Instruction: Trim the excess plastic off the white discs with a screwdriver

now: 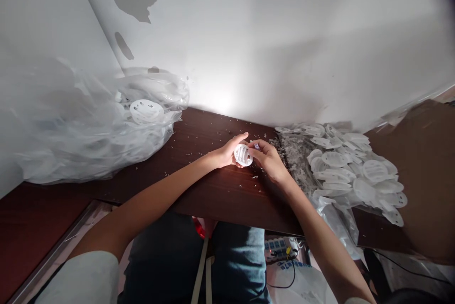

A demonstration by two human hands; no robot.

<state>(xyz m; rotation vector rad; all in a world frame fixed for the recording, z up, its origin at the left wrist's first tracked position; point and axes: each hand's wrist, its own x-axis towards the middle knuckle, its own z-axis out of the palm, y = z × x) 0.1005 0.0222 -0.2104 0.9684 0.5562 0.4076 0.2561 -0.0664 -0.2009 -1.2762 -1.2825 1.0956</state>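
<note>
A white round plastic disc (243,155) with slots is gripped in my left hand (229,153), its face turned up toward me. My left thumb points up and away from the disc. My right hand (269,159) is closed beside it, with thumb and fingertips at the disc's right edge. A small purplish piece (256,146) shows between my right fingers; its kind is too small to make out. Small white scraps lie scattered on the dark brown table (213,195) around both hands.
A clear plastic bag (88,138) with white discs stands on the left. To the right lies a heap of similar white discs (337,159) beside white scraps (296,152). A brown cardboard box (423,171) is at far right. Below the table is a power strip (279,246).
</note>
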